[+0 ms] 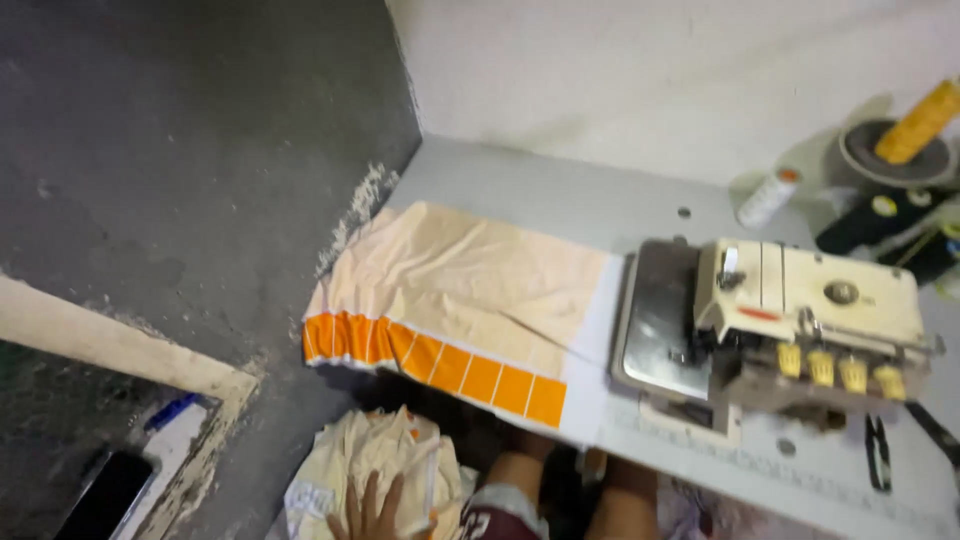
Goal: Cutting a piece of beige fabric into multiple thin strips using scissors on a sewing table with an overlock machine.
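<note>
Low at the bottom edge, 1 hand (368, 512) lies with fingers spread flat on a crumpled bundle of pale cream cloth (375, 465) beside the person's knees; it looks like the left hand, though that is not certain, and it grips nothing. No other hand shows, so its state cannot be told.

Up on the grey sewing table (560, 190), a peach fabric panel with an orange, white-striped border (470, 300) lies spread, its left end drooping over the table edge and its right end reaching toward the cream overlock sewing machine (790, 320). Judging from this, the panel's border looks already stitched on, while the bundle below has not reached the machine.

A yellow thread cone (918, 122) stands at the far right, and black snips (878, 452) lie near the machine's front.
</note>
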